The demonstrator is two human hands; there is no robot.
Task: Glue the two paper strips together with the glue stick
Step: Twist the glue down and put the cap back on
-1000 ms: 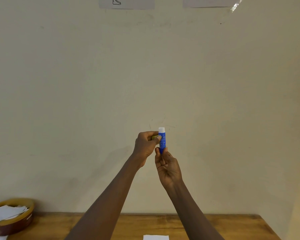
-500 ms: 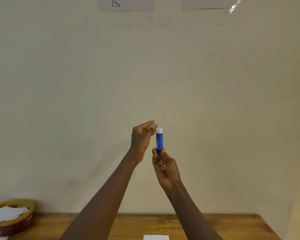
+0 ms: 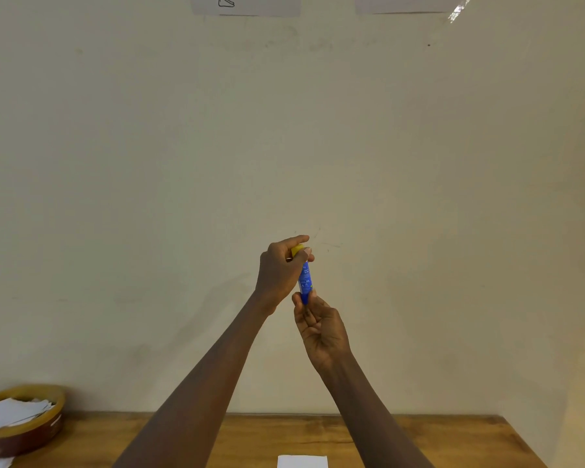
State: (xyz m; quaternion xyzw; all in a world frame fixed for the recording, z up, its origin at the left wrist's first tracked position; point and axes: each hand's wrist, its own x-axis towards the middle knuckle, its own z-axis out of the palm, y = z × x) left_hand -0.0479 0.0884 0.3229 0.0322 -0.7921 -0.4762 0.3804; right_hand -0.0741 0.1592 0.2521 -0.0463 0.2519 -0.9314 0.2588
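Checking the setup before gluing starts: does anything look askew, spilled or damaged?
Nothing stands out. The glue stick is upright between the left hand, at its yellow cap, and the right hand. Paper lies flat on the table.

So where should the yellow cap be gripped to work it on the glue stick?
Pinch the yellow cap around its sides from above, as the left hand does. The glue stick stands upright, cap end up, and the right hand steadies its base, leaving the blue barrel and the top free.
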